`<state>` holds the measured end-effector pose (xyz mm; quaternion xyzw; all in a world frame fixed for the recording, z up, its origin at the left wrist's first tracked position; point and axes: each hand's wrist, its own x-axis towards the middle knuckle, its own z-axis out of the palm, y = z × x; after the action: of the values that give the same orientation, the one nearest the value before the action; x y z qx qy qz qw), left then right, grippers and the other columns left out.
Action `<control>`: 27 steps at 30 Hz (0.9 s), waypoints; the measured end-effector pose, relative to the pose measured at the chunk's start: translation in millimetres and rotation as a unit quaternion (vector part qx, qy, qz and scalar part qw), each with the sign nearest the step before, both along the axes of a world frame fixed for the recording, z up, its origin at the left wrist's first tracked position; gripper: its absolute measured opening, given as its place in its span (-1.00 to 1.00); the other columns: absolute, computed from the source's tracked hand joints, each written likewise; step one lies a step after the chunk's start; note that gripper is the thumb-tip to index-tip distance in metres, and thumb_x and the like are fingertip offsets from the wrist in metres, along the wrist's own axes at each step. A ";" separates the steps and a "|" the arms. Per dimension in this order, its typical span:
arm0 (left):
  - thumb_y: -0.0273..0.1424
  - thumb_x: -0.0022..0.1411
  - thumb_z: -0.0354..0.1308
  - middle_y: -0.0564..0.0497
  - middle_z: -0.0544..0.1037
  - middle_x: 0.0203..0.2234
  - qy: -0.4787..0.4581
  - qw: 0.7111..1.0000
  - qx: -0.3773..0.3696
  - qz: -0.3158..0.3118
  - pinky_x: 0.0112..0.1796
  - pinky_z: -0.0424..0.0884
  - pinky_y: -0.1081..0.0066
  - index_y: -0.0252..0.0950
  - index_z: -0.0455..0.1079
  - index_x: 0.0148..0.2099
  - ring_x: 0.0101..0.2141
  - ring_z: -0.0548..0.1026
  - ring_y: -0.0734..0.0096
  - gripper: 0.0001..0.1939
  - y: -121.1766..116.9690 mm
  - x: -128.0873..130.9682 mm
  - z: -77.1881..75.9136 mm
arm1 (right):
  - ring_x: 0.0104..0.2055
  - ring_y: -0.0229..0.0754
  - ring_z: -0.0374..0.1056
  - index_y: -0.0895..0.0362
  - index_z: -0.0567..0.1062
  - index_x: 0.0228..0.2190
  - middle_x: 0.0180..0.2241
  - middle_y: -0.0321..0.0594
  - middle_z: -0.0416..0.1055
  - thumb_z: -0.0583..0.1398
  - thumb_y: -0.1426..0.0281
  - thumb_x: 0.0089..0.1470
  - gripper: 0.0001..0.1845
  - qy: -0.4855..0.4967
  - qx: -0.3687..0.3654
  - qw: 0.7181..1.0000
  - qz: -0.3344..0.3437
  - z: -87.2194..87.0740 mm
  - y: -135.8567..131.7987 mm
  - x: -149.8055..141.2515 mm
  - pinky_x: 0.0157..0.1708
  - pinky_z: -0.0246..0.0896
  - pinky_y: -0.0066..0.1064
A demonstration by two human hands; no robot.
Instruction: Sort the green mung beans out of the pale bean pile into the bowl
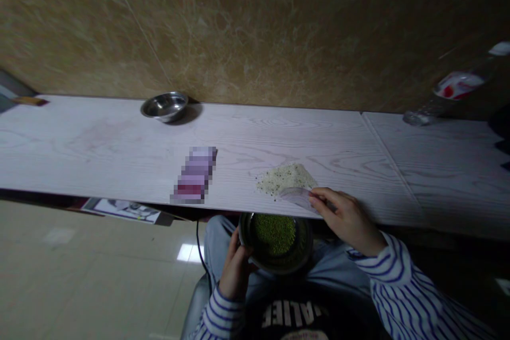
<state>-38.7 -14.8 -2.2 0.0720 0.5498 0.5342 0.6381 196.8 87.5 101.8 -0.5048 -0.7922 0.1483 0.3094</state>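
Note:
Below the counter's front edge, my left hand grips the rim of a metal bowl held over my lap. Green beans, mung beans by their look, lie in that bowl. My right hand pinches a thin, clear, curved plastic piece between thumb and fingers. The plastic touches or hovers just at the near side of a pile of white grains with dark and green specks, spread on the counter near its edge. Whether it rests on the counter I cannot tell.
On the pale wood-grain counter a small steel bowl stands near the wall. A blurred-out flat rectangular item lies left of the pile. A clear plastic bottle stands at the right. Printed papers show below the counter's edge.

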 end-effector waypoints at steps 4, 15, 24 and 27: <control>-0.32 -0.07 0.25 -0.03 0.56 -0.14 0.006 1.000 -0.004 -0.009 -0.45 0.38 0.36 -0.08 0.28 0.31 -0.25 0.48 0.13 -0.18 0.3 -0.2 -2.3 | -0.39 -0.17 0.56 0.08 0.58 -0.25 -0.38 -0.23 0.64 0.16 0.36 0.26 -0.82 -0.002 -0.009 1.000 0.007 0.0 -5.1 0.0 -0.42 0.38 -0.43; -0.31 -0.06 0.20 -0.10 0.53 0.00 0.038 0.999 -0.008 -0.009 -0.44 0.39 0.34 -0.13 0.29 0.30 -0.15 0.47 0.05 -0.20 0.0 -1.8 0.7 | -0.36 -0.15 0.58 0.10 0.59 -0.24 -0.35 -0.19 0.65 0.16 0.36 0.25 -0.81 0.021 -0.022 1.000 -0.006 -4.3 0.7 -7.8 -0.37 0.40 -0.43; -0.32 -0.06 0.20 -0.04 0.56 -0.11 0.037 0.999 -0.014 -0.003 -0.46 0.35 0.34 -0.08 0.35 0.22 -0.20 0.47 0.04 -0.29 0.0 -3.7 -2.2 | -0.37 -0.12 0.57 0.09 0.60 -0.24 -0.38 -0.18 0.65 0.16 0.31 0.23 -0.78 0.032 -0.047 0.997 -0.048 -8.0 0.5 -7.5 -0.40 0.41 -0.39; -0.32 -0.04 0.20 -0.03 0.56 -0.10 0.023 1.000 -0.007 -0.008 -0.44 0.37 0.33 -0.06 0.34 0.23 -0.18 0.47 0.02 -0.30 0.3 -3.8 -3.8 | -0.36 -0.12 0.57 0.08 0.59 -0.24 -0.38 -0.18 0.64 0.17 0.29 0.22 -0.79 0.044 -0.048 0.996 -0.062 -8.8 0.4 1.6 -0.40 0.41 -0.39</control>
<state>-42.5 -14.6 -6.0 0.0843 0.5671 0.5235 0.6303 198.3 87.8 93.0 -0.5601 -0.7369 0.1888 0.3281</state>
